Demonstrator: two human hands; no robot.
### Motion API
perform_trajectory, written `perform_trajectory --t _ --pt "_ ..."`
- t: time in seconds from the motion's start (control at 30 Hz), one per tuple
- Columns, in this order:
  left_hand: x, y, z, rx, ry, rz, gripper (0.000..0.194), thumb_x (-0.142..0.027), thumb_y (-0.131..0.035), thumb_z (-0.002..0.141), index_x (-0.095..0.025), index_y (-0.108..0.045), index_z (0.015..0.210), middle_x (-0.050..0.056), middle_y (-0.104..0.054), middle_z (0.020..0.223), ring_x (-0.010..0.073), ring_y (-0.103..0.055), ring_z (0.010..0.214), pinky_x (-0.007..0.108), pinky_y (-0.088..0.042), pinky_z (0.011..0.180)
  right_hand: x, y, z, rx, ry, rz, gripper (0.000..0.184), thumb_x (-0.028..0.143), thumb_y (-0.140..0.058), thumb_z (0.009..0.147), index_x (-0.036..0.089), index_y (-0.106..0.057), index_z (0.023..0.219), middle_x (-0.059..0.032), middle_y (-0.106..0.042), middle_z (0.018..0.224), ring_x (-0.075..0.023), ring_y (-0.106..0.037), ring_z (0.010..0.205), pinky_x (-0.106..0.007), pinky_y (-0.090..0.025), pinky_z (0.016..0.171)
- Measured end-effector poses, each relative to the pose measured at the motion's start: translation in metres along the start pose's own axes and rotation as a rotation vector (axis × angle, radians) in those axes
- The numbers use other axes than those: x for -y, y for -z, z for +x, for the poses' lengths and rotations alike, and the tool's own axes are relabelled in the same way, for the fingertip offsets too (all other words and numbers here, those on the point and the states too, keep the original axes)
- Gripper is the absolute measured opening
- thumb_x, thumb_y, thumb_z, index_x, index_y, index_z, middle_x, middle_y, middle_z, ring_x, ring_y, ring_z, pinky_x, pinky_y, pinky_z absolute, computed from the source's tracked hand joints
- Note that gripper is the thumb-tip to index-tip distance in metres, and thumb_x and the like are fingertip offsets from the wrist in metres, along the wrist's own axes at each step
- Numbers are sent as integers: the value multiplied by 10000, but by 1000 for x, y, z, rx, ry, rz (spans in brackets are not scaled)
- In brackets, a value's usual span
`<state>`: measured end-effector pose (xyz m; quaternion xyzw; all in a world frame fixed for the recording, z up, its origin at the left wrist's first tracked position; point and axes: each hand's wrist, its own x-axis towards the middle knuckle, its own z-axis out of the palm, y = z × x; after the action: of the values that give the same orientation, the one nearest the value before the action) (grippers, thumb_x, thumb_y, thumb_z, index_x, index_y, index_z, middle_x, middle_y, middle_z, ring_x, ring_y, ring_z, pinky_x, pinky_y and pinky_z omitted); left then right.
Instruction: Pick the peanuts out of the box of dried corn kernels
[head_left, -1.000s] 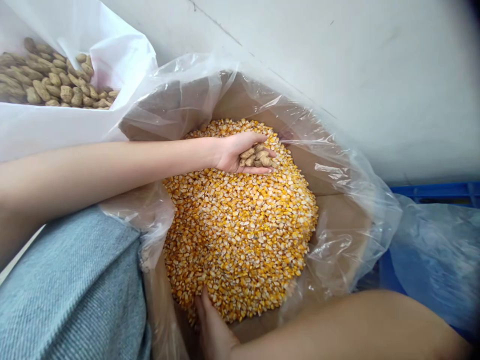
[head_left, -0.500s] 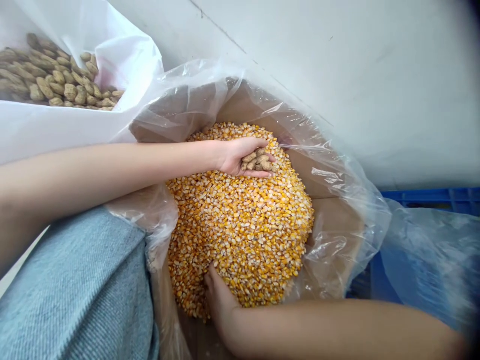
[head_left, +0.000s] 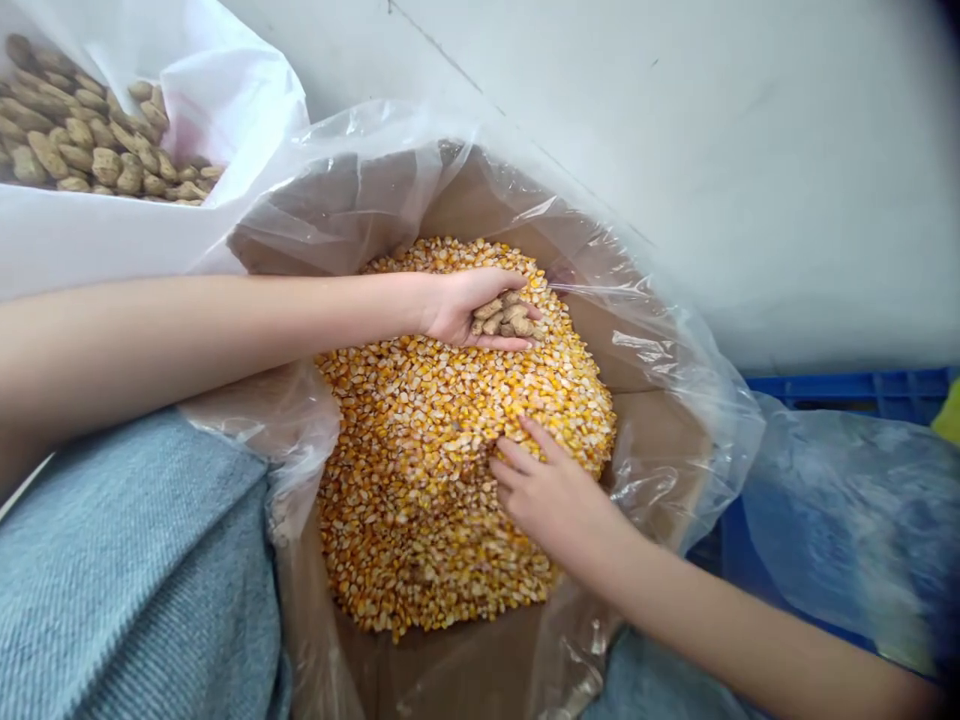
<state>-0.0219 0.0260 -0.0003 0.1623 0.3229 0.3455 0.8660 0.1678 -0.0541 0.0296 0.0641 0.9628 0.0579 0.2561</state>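
Observation:
Several unshelled peanuts rest in the cupped palm of my left hand, its fingers curled about them. That hand is over the far part of a heap of yellow and white corn kernels. Lower down, my right hand touches the kernels, palm down, fingers apart, and I see nothing held in it; its fingertips are partly sunk in the corn. Around the heap is a brown cardboard box with a clear plastic liner spread over its sides.
At upper left, a white bag holds a pile of unshelled peanuts. A blue crate with a clear plastic bag over it stands to the right. A pale wall rises behind; my jeans are at left.
My right hand has come out of the corn at the near edge and moved up and right across the heap, fingers now spread. My left hand still holds the peanuts. The view has shifted slightly.

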Motion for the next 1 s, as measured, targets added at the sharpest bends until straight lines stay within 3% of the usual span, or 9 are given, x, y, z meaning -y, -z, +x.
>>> perform_trajectory --t 0.07,0.17,0.23,0.33,0.4,0.5,0.67,0.8,1.0 --pt "0 1 0 -4 -14 -1 299 -289 -309 816 -90 -500 931 44 -549 629 103 -557 661 220 -458 675 -27 13 -5 -113 53 -21 93 134 -537 671 172 -621 677 -19 -571 875 -197 -434 951 -484 -217 930" --pt "0 2 1 7 -18 0 281 -277 -332 803 -90 -507 918 47 -553 631 105 -558 655 223 -460 670 -51 36 -19 -225 10 -52 182 131 -434 743 167 -595 819 -36 -505 1061 -229 -365 1048 -504 -220 896" --pt "0 2 2 23 -2 3 283 -278 -335 801 -88 -510 917 51 -556 639 107 -559 659 224 -461 668 -48 48 -32 -278 -38 -20 238 128 -370 771 165 -576 883 -53 -479 1100 -247 -343 1071 -504 -227 876" --pt "0 1 2 15 8 -6 309 -292 -314 811 -88 -506 942 53 -557 647 107 -559 668 225 -459 672 -18 50 -46 -273 35 105 267 122 -319 788 167 -560 894 -60 -514 1024 -210 -413 981 -429 -295 824" --pt "0 1 2 3 9 -6 325 -306 -305 815 -89 -506 950 55 -557 651 109 -560 679 224 -457 676 12 39 -46 -151 140 220 196 135 -363 777 165 -551 825 -48 -547 861 -164 -464 818 -345 -349 710" --pt "0 2 2 -8 22 9 328 -309 -300 818 -84 -514 925 59 -555 652 117 -564 695 226 -458 674 53 6 -27 49 323 376 104 172 -427 761 157 -514 706 -16 -510 672 -131 -434 636 -269 -320 538" --pt "-2 3 0 -15 10 2 308 -305 -292 824 -88 -511 830 57 -553 643 109 -566 671 219 -466 637 91 -51 21 51 637 398 161 214 -419 771 162 -559 712 -8 -538 798 -152 -442 758 -271 -317 584" --pt "-2 0 -2 -18 42 1 342 -316 -252 839 -88 -501 785 66 -550 641 114 -566 674 223 -468 623 89 -47 36 91 542 402 157 213 -439 756 146 -554 672 -19 -530 732 -144 -446 691 -281 -316 583" --pt "-2 -3 -3 -20 24 -7 319 -311 -284 831 -81 -504 842 47 -537 617 102 -557 665 213 -460 638 27 17 38 -92 268 468 99 197 -434 773 189 -516 829 8 -520 746 -115 -460 707 -259 -346 622"
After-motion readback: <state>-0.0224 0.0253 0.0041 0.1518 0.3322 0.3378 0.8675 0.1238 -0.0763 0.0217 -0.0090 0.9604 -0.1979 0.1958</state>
